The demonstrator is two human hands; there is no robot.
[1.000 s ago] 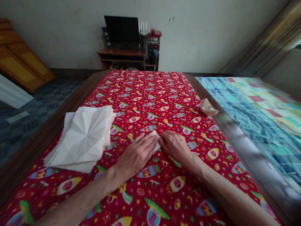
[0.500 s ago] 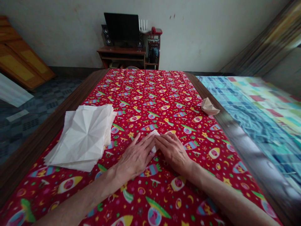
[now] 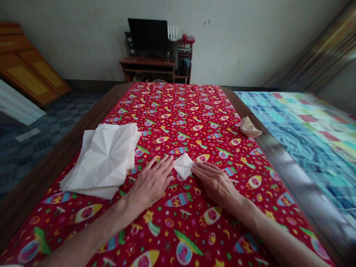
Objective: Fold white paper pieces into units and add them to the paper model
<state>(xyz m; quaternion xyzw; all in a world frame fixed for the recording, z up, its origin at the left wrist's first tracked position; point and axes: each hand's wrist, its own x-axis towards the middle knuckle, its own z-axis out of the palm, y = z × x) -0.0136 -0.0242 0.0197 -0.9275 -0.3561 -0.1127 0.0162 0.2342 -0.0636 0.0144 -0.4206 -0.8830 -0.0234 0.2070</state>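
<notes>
A small folded square of white paper (image 3: 184, 165) lies flat on the red patterned tablecloth (image 3: 178, 222), turned like a diamond with a crease line across it. My left hand (image 3: 154, 180) rests flat with fingers spread, its fingertips at the paper's left corner. On the other side my right hand (image 3: 214, 180) lies flat, fingers stretched out and close together, the tips touching the right corner. Neither hand grips anything. Left of my left hand sits a stack of creased white paper sheets (image 3: 107, 155).
A folded paper piece (image 3: 249, 127) stands near the table's right edge. Beyond that edge is a bed (image 3: 294, 137) with a checked cover. A desk (image 3: 147, 63) with a monitor (image 3: 148, 34) stands against the far wall, and a wooden cabinet (image 3: 30, 66) is at the left.
My hands have moved apart, uncovering the folded paper between them. The left hand shifted left with its fingers more spread. The camera view has turned slightly.
</notes>
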